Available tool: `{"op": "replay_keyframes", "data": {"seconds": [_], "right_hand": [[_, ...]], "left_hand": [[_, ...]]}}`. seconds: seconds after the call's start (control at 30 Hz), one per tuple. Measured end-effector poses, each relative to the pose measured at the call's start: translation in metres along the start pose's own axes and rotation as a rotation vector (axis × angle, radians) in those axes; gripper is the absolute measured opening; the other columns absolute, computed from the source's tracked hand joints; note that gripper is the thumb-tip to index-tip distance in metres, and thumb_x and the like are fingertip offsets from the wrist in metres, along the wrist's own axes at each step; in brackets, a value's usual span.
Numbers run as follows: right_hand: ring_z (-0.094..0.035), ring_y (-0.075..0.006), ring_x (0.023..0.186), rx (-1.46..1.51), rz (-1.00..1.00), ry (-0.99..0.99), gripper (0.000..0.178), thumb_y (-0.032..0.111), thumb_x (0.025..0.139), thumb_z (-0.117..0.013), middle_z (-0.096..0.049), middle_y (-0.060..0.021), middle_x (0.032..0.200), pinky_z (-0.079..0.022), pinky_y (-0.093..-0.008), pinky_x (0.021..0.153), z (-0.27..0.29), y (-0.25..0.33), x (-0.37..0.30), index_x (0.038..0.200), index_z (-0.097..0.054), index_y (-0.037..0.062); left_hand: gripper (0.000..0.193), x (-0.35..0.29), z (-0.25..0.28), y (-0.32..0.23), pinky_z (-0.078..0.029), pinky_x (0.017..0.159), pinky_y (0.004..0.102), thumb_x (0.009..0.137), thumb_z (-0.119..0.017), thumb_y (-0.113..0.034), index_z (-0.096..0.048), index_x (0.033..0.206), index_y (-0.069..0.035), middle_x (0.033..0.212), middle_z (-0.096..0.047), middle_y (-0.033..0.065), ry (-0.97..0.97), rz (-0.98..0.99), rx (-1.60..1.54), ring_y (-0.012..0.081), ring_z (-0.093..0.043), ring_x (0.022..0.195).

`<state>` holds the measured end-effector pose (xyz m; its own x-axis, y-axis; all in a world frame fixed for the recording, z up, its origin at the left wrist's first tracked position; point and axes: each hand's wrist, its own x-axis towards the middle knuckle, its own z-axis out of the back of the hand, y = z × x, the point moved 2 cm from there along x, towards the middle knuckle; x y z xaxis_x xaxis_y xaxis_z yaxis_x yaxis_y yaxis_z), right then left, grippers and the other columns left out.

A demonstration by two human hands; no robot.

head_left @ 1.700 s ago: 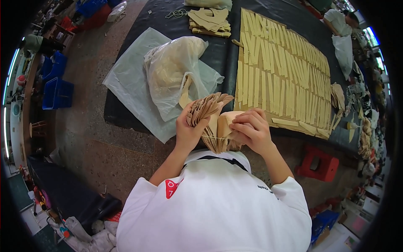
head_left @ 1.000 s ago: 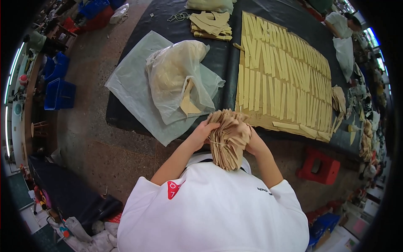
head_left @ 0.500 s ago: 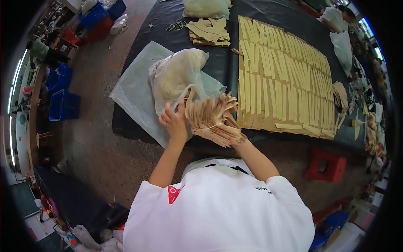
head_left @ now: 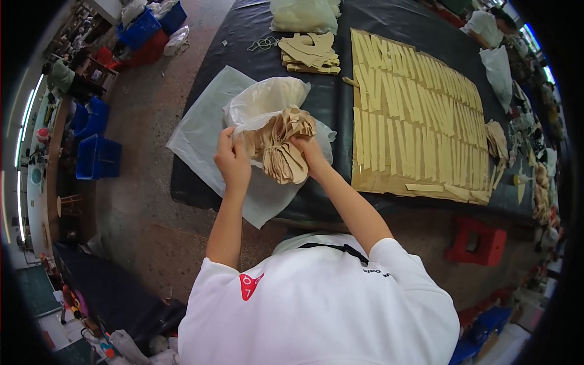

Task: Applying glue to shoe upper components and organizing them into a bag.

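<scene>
My left hand [head_left: 232, 155] is closed on the edge of a whitish plastic bag [head_left: 255, 98], which holds its mouth toward me. My right hand [head_left: 310, 155] grips a thick bundle of tan fabric pieces [head_left: 287, 159] at its right side. The bundle is bunched and fanned out, and it sits at the bag's mouth, partly over more tan pieces. Where it ends and the bag's contents begin I cannot tell. Under the bag a flat translucent plastic sheet [head_left: 198, 131] is spread on the black-covered table [head_left: 243, 24].
Right of the bag, a cardboard sheet [head_left: 377, 179] carries rows of yellowish strips. Farther back are a stack of tan cut pieces [head_left: 309, 52], some looped cord [head_left: 264, 43] and another plastic bag [head_left: 303, 15]. A red stool [head_left: 477, 240] stands near the table's front right; blue crates [head_left: 97, 157] are at left.
My right hand has brought the bundle left and up to the bag's mouth. My left hand, fingers spread before, has closed on the bag's edge. The view has shifted slightly.
</scene>
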<state>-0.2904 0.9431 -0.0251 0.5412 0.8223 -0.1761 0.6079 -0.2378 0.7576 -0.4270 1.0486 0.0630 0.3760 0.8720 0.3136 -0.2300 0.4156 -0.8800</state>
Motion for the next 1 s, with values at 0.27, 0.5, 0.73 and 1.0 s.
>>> {"op": "replay_keyframes", "data": {"seconds": [0.27,0.5,0.73,1.0], "right_hand": [[-0.055,-0.0246,0.105,-0.702,0.143,0.260,0.060,0.026,0.071,-0.071,-0.059,-0.0093,0.111,-0.045,-0.0354,0.090,-0.012,0.024,0.013,0.125,-0.049,0.0107],[-0.049,-0.0323,0.103,-1.237,0.391,0.469,0.065,0.026,0.069,-0.069,-0.056,-0.0151,0.112,-0.040,-0.0394,0.093,-0.054,0.083,0.017,0.128,-0.046,0.0113],[-0.055,-0.0366,0.103,-1.668,0.224,0.098,0.053,0.037,0.067,-0.065,-0.062,-0.0134,0.109,-0.043,-0.0471,0.087,-0.067,0.081,0.032,0.110,-0.051,0.0093],[-0.060,-0.0287,0.103,-1.854,-0.190,-0.128,0.059,0.037,0.074,-0.060,-0.062,-0.0120,0.111,-0.041,-0.0484,0.088,-0.049,0.091,0.064,0.124,-0.050,0.0069]], "left_hand": [[0.010,0.020,-0.010,-0.010,-0.038,0.051,0.0253,0.086,-0.058,-0.006,-0.058,0.092,0.002,0.061,-0.052,0.0039,0.081,-0.147,0.086,0.0072,-0.045,0.055],[0.007,0.045,-0.006,-0.019,-0.039,0.054,0.0188,0.089,-0.058,-0.007,-0.056,0.086,0.000,0.070,-0.055,-0.0016,-0.188,-0.042,-0.505,0.0044,-0.048,0.062],[0.007,0.030,-0.023,-0.034,-0.040,0.058,0.0178,0.089,-0.059,-0.007,-0.054,0.085,-0.002,0.076,-0.056,-0.0016,0.079,-0.172,-0.393,0.0021,-0.049,0.067],[0.009,0.003,-0.019,-0.046,-0.039,0.046,0.0263,0.084,-0.063,-0.004,-0.058,0.078,-0.001,0.056,-0.052,0.0071,0.366,-0.450,-0.171,0.0134,-0.047,0.044]]}}
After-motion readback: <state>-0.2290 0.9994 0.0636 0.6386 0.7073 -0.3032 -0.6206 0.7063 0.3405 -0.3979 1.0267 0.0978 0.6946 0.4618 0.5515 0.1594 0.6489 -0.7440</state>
